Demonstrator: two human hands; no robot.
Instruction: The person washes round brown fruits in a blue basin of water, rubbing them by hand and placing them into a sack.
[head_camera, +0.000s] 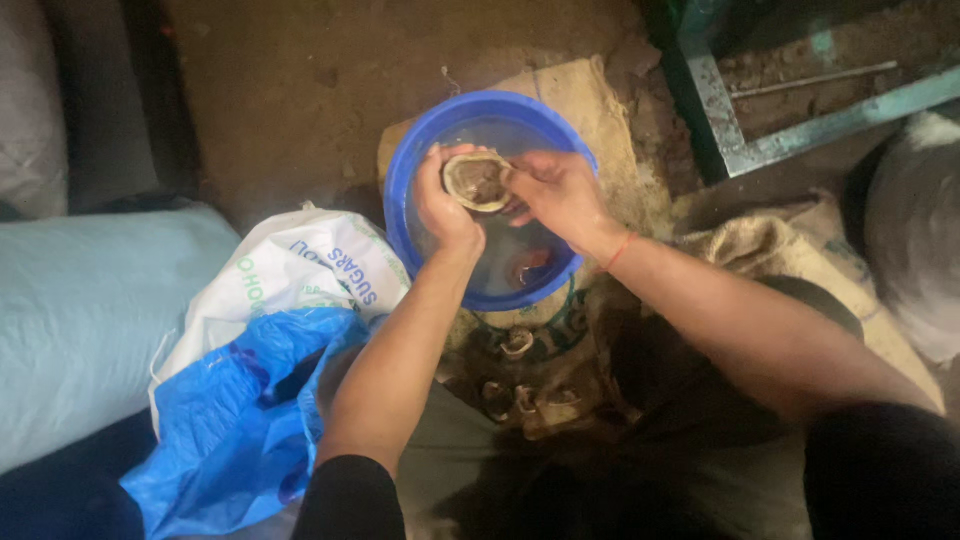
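Both of your hands hold one round shell (477, 181) over the blue bowl (410, 150). Your left hand (443, 205) is at about 9 o'clock of the shell, with the fingers curled shut around its edge. Your right hand (560, 190) is at 3 o'clock, and its fingertips pinch the other edge. The shell's open side faces up, and it looks brown and dirty inside.

Keep the shell right above the middle of the bowl, so any bits drop in and not on the sack (590, 110) under it. Hold on with your left hand and let your right fingers do the rubbing. I think a soft, slow rub is best, because the edge may be sharp or may crack.

More small shells (517, 343) lie on the sack at 6 o'clock of the bowl, near your knees. A white bag (300, 270) and a blue bag (230, 410) sit at 8 o'clock. Keep your elbows off them.
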